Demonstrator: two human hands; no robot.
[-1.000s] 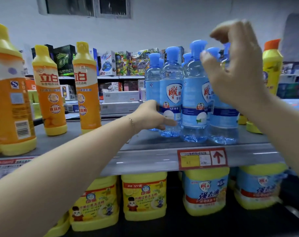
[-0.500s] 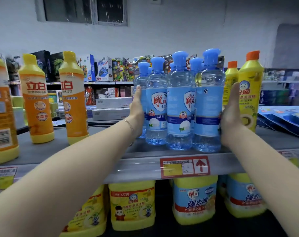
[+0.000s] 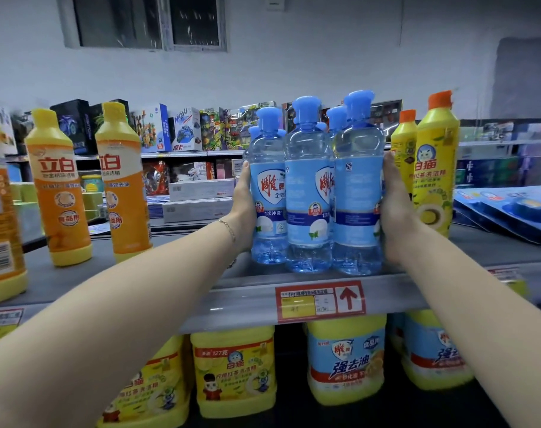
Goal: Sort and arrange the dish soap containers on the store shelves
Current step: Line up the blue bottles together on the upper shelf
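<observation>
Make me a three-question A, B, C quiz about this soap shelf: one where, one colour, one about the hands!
1. Where do the clear plastic bottles with blue caps stand? A floor B upper grey metal shelf C basket
2. Cap colour of the tall yellow plastic bottle right of them? A green B orange C white
3. The left hand and right hand are: A hanging idle B twisting caps C pressing the bottles' sides
B, above the red price tag; B, orange top; C, palms flat on each side.

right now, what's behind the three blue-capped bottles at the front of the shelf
More blue caps poke up behind the front bottles, so at least one more row stands there. Their bodies are covered, so the number cannot be told.
</observation>
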